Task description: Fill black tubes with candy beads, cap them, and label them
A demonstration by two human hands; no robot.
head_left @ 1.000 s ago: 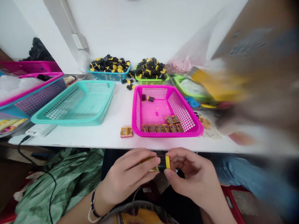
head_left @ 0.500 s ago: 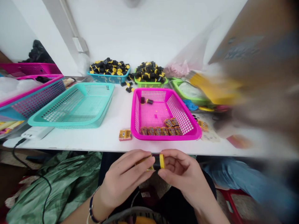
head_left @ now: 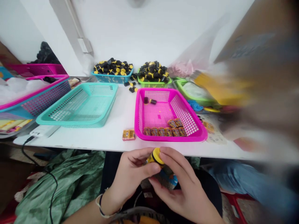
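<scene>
A small black canister with a yellow cap (head_left: pixel 158 155) and a yellowish label on its side is pinched between the thumb and fingers of my left hand (head_left: pixel 134 169), tilted with the cap toward me. The fingertips of my right hand (head_left: pixel 181 174) touch the cap's right side, while its thumb stands apart below. A bluish patch shows behind the right hand's gap; I cannot tell what it is. Just beyond my hands is a pink basket (head_left: pixel 171 139) with a row of labelled canisters (head_left: pixel 161 132) and two plain black ones. Left of it lies a small stack of orange labels (head_left: pixel 128 134).
A turquoise basket (head_left: pixel 70 124) stands at the left on the white table (head_left: pixel 114 144). Behind are a blue basket (head_left: pixel 112 78) and a green basket (head_left: pixel 154 84) heaped with black-and-yellow canisters. Someone in blue jeans (head_left: pixel 247 180) is close on my right, blurred.
The canister has turned from lying sideways to tilted, its yellow cap now facing up toward me. My right thumb has come off the cap and moved down. The view has shifted slightly left.
</scene>
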